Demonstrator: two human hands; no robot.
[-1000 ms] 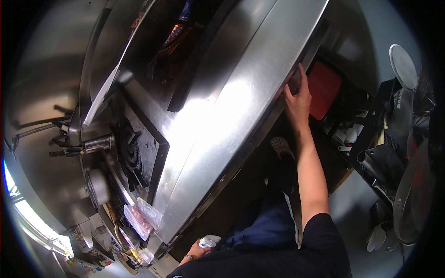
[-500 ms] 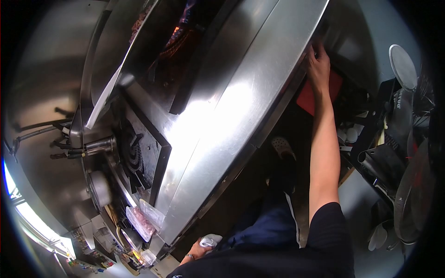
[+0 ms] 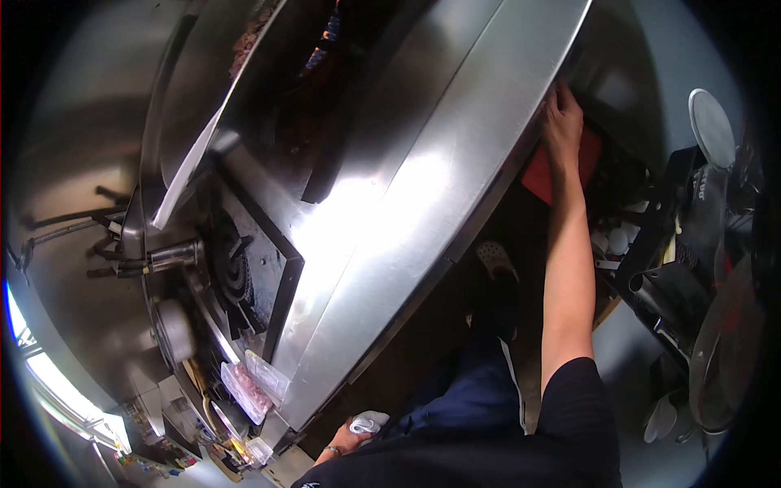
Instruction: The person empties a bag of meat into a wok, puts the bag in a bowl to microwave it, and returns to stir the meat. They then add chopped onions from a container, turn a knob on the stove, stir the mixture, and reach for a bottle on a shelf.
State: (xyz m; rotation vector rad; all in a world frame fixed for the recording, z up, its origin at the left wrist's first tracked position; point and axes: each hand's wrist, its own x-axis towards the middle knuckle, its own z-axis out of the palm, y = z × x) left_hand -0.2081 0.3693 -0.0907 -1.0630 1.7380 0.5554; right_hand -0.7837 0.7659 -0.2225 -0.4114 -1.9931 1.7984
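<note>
My right arm reaches far forward, and my right hand (image 3: 563, 122) is at the underside of the stove's front edge. Its fingers are curled there, with the tips partly hidden; what they grip is too dark to make out. Low on the left, beside my hip, my left hand (image 3: 348, 439) is closed around a folded white cloth (image 3: 369, 422). The steel stove (image 3: 431, 154) slants across the view between the hands. A small flame (image 3: 324, 45) shows under a large wok (image 3: 189, 167) with browned, chopped-looking food (image 3: 248, 45) in it.
A second burner (image 3: 236, 256) lies nearer, with clear plastic containers of pinkish food (image 3: 248, 390) at the stove's end. A red object (image 3: 543, 175) sits below my right hand. Strainers (image 3: 712, 128) and dark utensil holders (image 3: 671, 293) stand along the right. A faucet-like pipe (image 3: 175, 256) projects from the back.
The view has shifted slightly. Less flame and orange glow shows under the wok. My right hand stays at the stove edge with its fingers slightly changed; my left hand still holds the cloth.
</note>
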